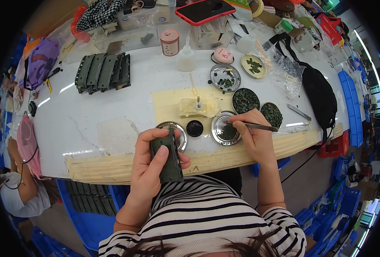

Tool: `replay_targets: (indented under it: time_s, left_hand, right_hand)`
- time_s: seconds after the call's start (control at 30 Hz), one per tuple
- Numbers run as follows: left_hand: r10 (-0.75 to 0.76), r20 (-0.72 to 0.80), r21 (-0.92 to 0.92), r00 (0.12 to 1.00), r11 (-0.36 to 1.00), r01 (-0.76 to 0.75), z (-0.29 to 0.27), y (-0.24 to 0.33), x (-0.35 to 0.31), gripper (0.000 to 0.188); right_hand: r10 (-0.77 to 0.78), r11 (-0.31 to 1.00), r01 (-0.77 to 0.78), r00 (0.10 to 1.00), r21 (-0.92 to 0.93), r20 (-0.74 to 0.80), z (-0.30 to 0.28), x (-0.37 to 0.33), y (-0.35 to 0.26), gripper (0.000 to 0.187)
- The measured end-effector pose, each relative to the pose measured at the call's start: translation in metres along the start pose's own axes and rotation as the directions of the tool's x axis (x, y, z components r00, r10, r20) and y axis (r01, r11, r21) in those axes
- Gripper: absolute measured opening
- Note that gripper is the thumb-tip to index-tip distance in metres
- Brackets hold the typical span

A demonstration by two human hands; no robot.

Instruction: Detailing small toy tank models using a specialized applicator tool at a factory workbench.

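My left hand (150,159) grips a dark green moulded part (169,160), held upright over the table's front edge with the thumb across its face. In my right hand (255,136) is a pair of tweezers (258,126), pinched near the middle. Their tips point into a round metal dish (216,123) that holds tiny dark green pieces (227,132); whether they grip a piece is too small to tell. Behind my left hand a second metal dish (182,136) is partly hidden. Between the dishes sits a small black round pot (194,128).
Beyond the dishes are tins of dark green pieces (245,100), a white squeeze bottle (185,59) and a taped block (198,109). Similar green parts (103,72) stand at the far left. Spare tweezers (299,112) lie right, near a black bag (320,90). Another person (25,192) sits left.
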State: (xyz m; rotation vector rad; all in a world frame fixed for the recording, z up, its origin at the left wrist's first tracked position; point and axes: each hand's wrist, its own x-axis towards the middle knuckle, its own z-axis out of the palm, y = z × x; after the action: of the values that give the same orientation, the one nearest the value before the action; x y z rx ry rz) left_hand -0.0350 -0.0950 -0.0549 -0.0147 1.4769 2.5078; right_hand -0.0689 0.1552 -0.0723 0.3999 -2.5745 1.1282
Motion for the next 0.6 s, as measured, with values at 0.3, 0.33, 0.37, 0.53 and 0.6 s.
replay_targets:
  time_s: [0.3,0.33,0.37,0.53,0.6]
  left_hand:
    - [-0.075,0.114,0.113,0.991,0.992,0.063,-0.007,0.003,-0.001,0.018]
    - [-0.078,0.115,0.128,0.99,0.99,0.063,-0.007,0.002,-0.001,0.018]
    - [-0.081,0.116,0.143,0.99,0.988,0.064,-0.007,0.001,0.0,0.018]
    - [-0.115,0.222,0.192,0.968,0.979,0.073,-0.003,0.001,0.009,0.02]
    - [-0.09,0.312,0.222,0.946,0.975,0.02,-0.009,-0.002,0.013,0.021]
  right_hand:
    - [0.02,0.994,-0.021,1.0,0.106,0.011,-0.002,0.001,-0.004,0.009]
    - [0.027,0.98,-0.026,1.0,0.196,0.0,-0.002,0.0,-0.011,0.01]
    - [0.035,0.958,-0.031,0.999,0.285,-0.011,-0.002,0.0,-0.019,0.011]
    - [-0.183,0.841,0.064,0.968,0.538,0.17,0.0,0.017,-0.06,0.014]
    - [-0.204,0.808,0.042,0.956,0.588,0.213,0.007,0.022,-0.067,0.014]
